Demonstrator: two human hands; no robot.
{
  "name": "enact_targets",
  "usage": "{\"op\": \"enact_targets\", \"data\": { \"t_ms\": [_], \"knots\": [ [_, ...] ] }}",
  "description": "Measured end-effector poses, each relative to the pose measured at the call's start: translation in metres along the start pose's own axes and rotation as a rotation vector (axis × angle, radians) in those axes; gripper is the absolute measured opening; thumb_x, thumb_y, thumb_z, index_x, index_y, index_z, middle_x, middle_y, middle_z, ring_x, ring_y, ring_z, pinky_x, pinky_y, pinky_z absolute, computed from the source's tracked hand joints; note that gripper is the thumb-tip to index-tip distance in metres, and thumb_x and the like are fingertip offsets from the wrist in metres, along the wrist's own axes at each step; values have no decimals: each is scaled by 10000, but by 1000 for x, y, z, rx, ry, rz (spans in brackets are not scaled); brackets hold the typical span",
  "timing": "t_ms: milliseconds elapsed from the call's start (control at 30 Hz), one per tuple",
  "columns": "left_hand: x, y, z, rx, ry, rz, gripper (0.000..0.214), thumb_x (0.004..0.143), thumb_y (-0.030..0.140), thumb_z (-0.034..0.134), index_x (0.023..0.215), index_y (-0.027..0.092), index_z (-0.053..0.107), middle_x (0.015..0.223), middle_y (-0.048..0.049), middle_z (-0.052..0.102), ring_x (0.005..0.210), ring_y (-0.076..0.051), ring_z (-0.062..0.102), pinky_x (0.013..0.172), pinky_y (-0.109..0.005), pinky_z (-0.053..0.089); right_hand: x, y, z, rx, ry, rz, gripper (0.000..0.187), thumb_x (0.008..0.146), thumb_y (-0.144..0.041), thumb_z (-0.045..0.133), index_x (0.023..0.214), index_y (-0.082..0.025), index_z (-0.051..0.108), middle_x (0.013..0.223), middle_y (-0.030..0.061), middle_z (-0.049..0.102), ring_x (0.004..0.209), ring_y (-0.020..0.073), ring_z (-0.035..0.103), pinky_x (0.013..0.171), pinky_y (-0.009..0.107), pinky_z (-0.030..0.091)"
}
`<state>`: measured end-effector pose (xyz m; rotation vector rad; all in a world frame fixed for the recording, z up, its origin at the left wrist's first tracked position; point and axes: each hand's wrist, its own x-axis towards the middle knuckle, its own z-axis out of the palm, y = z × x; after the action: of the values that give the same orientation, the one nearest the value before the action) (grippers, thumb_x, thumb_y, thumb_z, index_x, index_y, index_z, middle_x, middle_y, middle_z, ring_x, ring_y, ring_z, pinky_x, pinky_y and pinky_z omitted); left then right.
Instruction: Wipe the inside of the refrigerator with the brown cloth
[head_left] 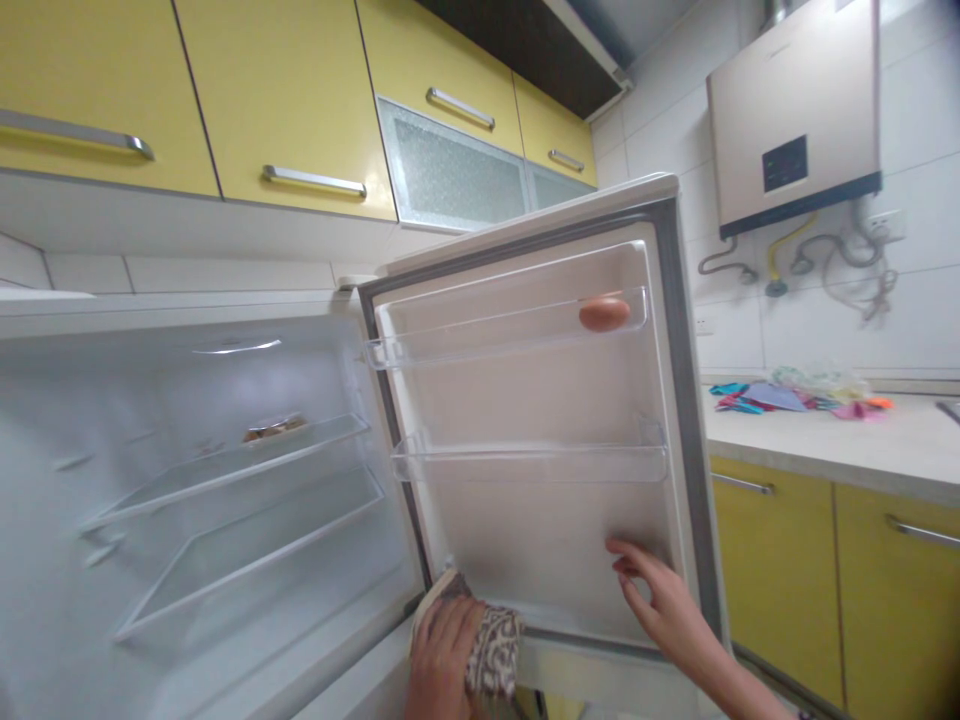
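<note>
A white fridge stands open, its door [675,400] swung to the right. My left hand [442,650] presses a patterned brown-and-white cloth [491,650] against the bottom inner edge of the door, fingers closed over the cloth. My right hand [660,600] rests on the lower inner face of the door near its right edge, fingers curled against the panel and holding nothing. A single brown egg [604,313] lies in the top door shelf [450,345]. The lower door shelf [525,462] holds nothing.
Inside the fridge, glass shelves [240,470] carry a small dish [274,428] at the back. Yellow wall cabinets [285,100] hang above. To the right, a counter [862,450] holds colourful cloths [795,395]; a water heater [795,110] is on the tiled wall.
</note>
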<state>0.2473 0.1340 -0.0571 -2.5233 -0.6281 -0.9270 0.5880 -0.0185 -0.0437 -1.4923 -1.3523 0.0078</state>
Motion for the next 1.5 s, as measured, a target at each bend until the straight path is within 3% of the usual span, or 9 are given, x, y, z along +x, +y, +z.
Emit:
{"op": "enact_targets", "data": {
  "t_ms": [233,367,533,633,733,967,1200,1367,1500],
  "knots": [
    [35,19,-33,-361,-289,-205,639,605,60,508,1199,244,657,1211,-82,736,1152,-273,657,1035,-505,517,8,-26,1,13,-139,50,390,928,-410,427,1145,-179,654,1136,143,728,986,249,701,915,436,561],
    [48,59,-11,-427,-344,-182,648,603,96,607,1238,227,628,1230,-108,707,1162,-307,625,1073,-557,470,10,-70,17,75,-331,-33,434,909,-348,470,1295,-212,616,1430,127,583,1305,241,563,1084,415,484],
    [55,99,12,-457,-304,107,618,722,382,718,1308,231,591,1264,-136,676,1213,-318,590,1089,-558,467,2,-102,35,39,-503,-48,600,846,-210,458,1445,-192,491,1563,115,442,1448,226,412,1232,430,301],
    [49,87,-10,-496,-207,135,363,865,453,597,1191,313,673,1301,-77,672,1254,-241,584,1084,-435,502,-7,-101,34,-39,-564,-84,546,905,-284,446,1448,-239,482,1482,107,546,1351,242,530,1151,408,413],
    [31,47,-29,-325,-61,-146,277,937,326,489,1098,291,713,1211,-72,727,1169,-209,654,1020,-419,564,-13,-95,36,-293,-616,-152,629,806,-311,629,1418,-237,508,1313,139,664,1193,319,634,1010,437,510],
    [-13,-39,-16,-121,-33,-303,285,844,347,645,1107,285,732,1220,-106,736,1133,-287,692,961,-506,607,-11,-95,91,-711,-568,-192,528,630,-287,837,1107,-156,652,1042,156,710,958,361,691,780,436,560],
    [-3,-30,-30,-209,-146,-443,164,864,338,620,912,266,759,1249,-94,723,1194,-288,656,1029,-513,553,2,-116,121,-648,-594,-276,489,693,-284,778,1142,-192,607,1036,111,725,901,293,715,727,344,550],
    [2,-24,-38,-170,-207,-498,147,862,329,619,878,247,740,1282,-79,709,1240,-298,625,1062,-529,517,1,-110,96,-621,-649,-210,484,708,-310,792,1150,-211,622,1055,105,738,957,318,720,766,358,548],
    [5,-20,-38,-173,-217,-506,133,856,332,622,841,248,723,1297,-67,702,1242,-285,620,1046,-512,524,-12,-82,65,-624,-546,-278,479,757,-178,704,1224,-243,621,1054,70,741,959,284,714,782,341,548]
  ]
}}
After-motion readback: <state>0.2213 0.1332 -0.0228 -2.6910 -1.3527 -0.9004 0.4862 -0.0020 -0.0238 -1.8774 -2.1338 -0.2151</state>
